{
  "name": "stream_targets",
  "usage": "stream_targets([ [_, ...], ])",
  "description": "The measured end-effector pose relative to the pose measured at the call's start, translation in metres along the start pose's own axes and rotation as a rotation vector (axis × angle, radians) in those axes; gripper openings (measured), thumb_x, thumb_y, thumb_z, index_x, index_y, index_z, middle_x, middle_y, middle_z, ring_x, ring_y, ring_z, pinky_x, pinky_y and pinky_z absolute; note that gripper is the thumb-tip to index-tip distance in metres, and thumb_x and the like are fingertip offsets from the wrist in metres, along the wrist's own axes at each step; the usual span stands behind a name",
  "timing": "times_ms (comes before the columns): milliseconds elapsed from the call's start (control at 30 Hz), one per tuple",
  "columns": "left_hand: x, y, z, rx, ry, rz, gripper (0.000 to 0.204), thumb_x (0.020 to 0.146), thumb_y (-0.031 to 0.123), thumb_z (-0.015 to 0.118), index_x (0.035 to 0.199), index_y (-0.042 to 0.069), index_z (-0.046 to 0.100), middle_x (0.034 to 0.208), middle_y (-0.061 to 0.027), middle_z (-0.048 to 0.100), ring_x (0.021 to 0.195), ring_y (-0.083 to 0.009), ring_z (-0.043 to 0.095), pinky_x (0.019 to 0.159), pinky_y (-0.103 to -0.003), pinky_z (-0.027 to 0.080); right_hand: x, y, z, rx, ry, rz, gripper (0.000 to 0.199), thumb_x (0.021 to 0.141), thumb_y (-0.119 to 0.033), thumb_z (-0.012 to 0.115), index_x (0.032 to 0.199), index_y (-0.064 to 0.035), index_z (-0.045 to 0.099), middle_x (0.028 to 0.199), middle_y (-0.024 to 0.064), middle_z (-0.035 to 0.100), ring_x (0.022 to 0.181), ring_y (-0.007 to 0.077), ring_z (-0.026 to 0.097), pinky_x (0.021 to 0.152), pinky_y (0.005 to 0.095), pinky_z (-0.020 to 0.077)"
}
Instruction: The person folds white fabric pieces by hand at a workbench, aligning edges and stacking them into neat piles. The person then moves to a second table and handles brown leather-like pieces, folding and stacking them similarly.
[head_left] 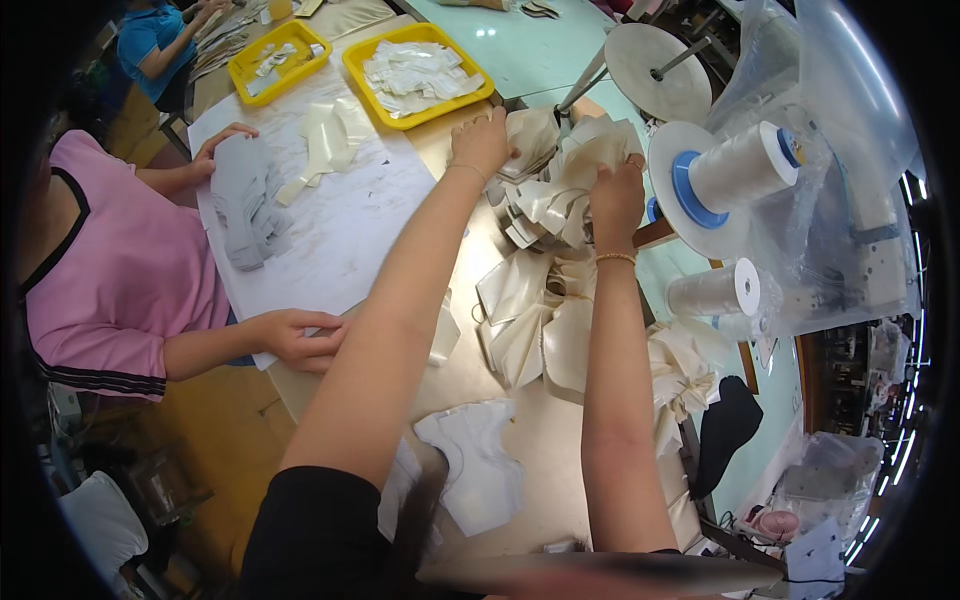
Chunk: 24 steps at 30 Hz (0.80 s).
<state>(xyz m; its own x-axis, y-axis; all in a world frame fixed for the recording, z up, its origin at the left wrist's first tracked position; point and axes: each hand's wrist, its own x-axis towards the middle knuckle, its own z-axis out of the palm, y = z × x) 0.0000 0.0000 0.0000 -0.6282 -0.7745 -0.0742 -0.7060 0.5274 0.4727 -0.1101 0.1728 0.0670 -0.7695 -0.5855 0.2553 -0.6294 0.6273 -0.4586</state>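
Note:
Both my arms reach out to the far side of a metal-topped table, into a heap of glossy cream cut pieces [560, 205]. My left hand [483, 145] is closed at the edge of a cream bundle [532, 140], thumb toward the bundle. To the right, my right hand [617, 203] grips a fanned-out stack of cream pieces [597, 145], its fingers bent around the edge. More tied cream bundles [520, 330] lie nearer, between my forearms. A stack of white cut pieces [475, 465] rests close to me.
Large thread cones [745, 168] and a white spool [712, 290] stand at right. Two yellow trays [418, 125] with pieces sit far left. At left, a co-worker in pink [130, 260] has one hand on a grey-white stack [245, 200], the other beside my left forearm.

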Motion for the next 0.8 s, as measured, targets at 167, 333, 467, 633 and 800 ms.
stream_targets([
  [167,-0.041,0.007,-0.023,0.180,0.348,0.051,0.087,0.075,0.053,0.071,0.145,0.021,0.031,0.131,-0.0181,0.048,0.119,-0.0356,0.047,0.091,-0.049,0.039,-0.005,0.007,0.002,0.049,0.196,-0.291,0.065,0.081,-0.025,0.067,0.134,0.0004,0.039,0.121,0.0265,0.058,0.113,0.0404,0.055,0.095,0.0437,0.0433],
  [333,-0.082,0.008,-0.042,0.212,0.521,0.290,0.087,0.077,0.052,0.069,0.148,0.024,0.027,0.139,-0.0184,0.035,0.126,-0.0374,0.034,0.101,-0.051,0.030,-0.020,-0.002,-0.015,-0.093,0.331,-0.418,0.068,0.079,-0.030,0.069,0.140,-0.0157,0.041,0.143,0.0195,0.040,0.132,0.0348,0.038,0.105,0.0502,0.0321],
  [467,-0.136,0.011,-0.066,0.065,0.548,0.353,0.086,0.078,0.045,0.072,0.148,0.022,0.026,0.142,-0.0182,0.029,0.129,-0.0388,0.030,0.107,-0.051,0.026,-0.036,-0.008,-0.021,-0.360,0.448,-0.709,0.054,0.083,-0.030,0.064,0.134,-0.0180,0.052,0.150,0.0045,0.036,0.132,0.0274,0.041,0.108,0.0455,0.0308],
  [633,-0.250,-0.014,-0.094,-0.226,0.500,0.453,0.088,0.080,0.026,0.076,0.146,0.006,0.023,0.143,-0.0186,0.028,0.130,-0.0359,0.030,0.109,-0.045,0.026,-0.054,-0.004,-0.043,-0.484,0.234,-0.760,0.034,0.088,-0.032,0.059,0.118,-0.0156,0.063,0.147,0.0041,0.040,0.127,0.0262,0.045,0.104,0.0476,0.0356],
  [800,-0.386,-0.057,-0.120,-0.358,0.407,0.258,0.074,0.086,0.012,0.067,0.144,0.001,0.022,0.143,-0.0162,0.030,0.127,-0.0279,0.038,0.106,-0.040,0.032,-0.100,0.037,-0.107,0.290,-0.200,-0.299,0.035,0.090,-0.032,0.060,0.112,-0.0057,0.065,0.121,0.0137,0.060,0.108,0.0354,0.058,0.094,0.0427,0.0460],
])
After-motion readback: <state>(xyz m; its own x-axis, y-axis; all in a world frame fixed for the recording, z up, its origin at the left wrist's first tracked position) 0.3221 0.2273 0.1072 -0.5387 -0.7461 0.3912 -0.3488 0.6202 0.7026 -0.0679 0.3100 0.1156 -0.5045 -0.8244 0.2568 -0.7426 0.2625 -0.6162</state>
